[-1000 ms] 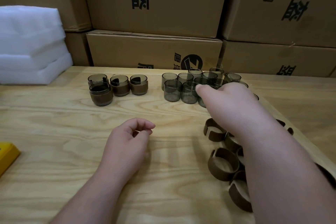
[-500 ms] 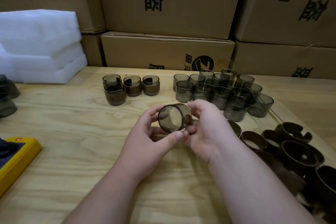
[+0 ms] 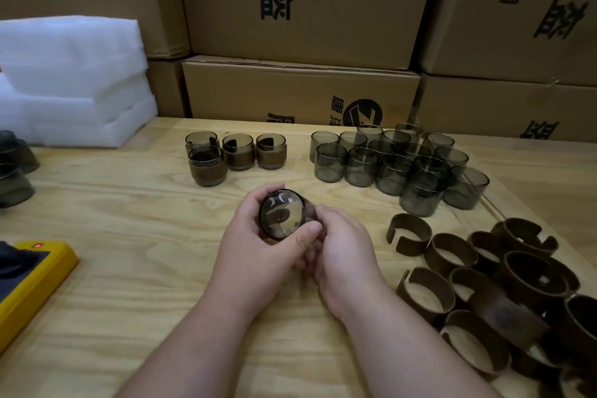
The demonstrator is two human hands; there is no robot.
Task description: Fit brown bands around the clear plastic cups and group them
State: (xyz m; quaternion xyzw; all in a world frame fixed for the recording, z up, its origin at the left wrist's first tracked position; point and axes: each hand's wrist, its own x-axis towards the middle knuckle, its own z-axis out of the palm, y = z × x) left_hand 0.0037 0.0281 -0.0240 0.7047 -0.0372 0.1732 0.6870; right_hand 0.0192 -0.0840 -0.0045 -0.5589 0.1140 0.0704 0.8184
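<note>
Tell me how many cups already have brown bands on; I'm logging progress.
4, grouped at the table's back left: one at the front, one partly hidden behind it, then two to the right. None seem hidden.

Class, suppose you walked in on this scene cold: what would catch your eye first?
Both hands, left hand and right hand, grip one clear cup over the table's middle. Behind it stand four banded cups; bare cups cluster at right, above a heap of brown bands.
</note>
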